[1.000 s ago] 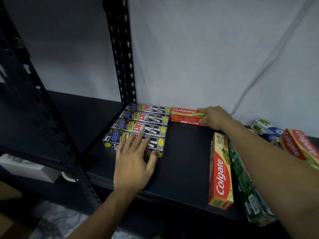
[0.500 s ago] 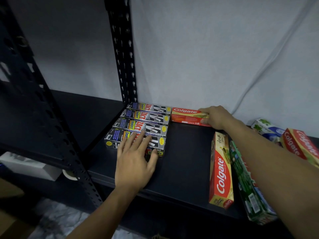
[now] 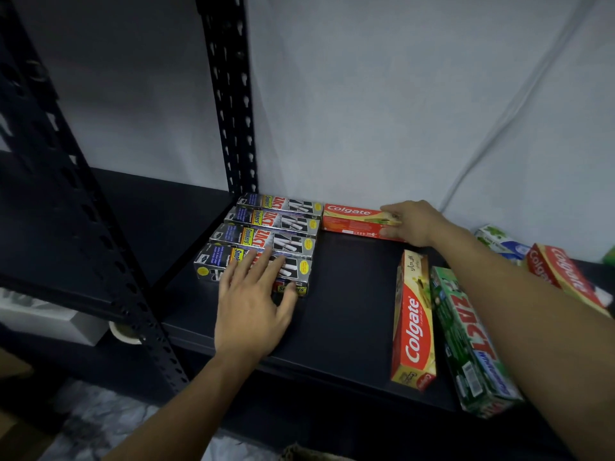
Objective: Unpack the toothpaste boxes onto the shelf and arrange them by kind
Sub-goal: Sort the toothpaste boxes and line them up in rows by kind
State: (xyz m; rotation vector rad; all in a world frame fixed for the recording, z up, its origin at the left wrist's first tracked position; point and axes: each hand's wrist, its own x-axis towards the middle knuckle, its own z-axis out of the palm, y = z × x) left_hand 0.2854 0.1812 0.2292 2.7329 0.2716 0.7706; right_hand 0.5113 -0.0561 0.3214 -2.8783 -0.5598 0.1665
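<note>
Squaring the red box [image 3: 352, 221] at the back of the shelf [image 3: 349, 294]: right hand [image 3: 412, 222] grips its right end, fingers curled over the top, thumb on the front face; left hand [image 3: 253, 314] lies flat, fingers spread, on the front black box [image 3: 213, 264] of a row of four, gripping nothing. Best slide the red box flush beside that row and parallel, steadying the row, then go for the other red box [image 3: 414, 327] beside the green box [image 3: 466, 341]

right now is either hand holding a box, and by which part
The right hand grips the red Colgate box at the back by its right end. The left hand rests flat on the nearest black box, holding nothing.
</note>
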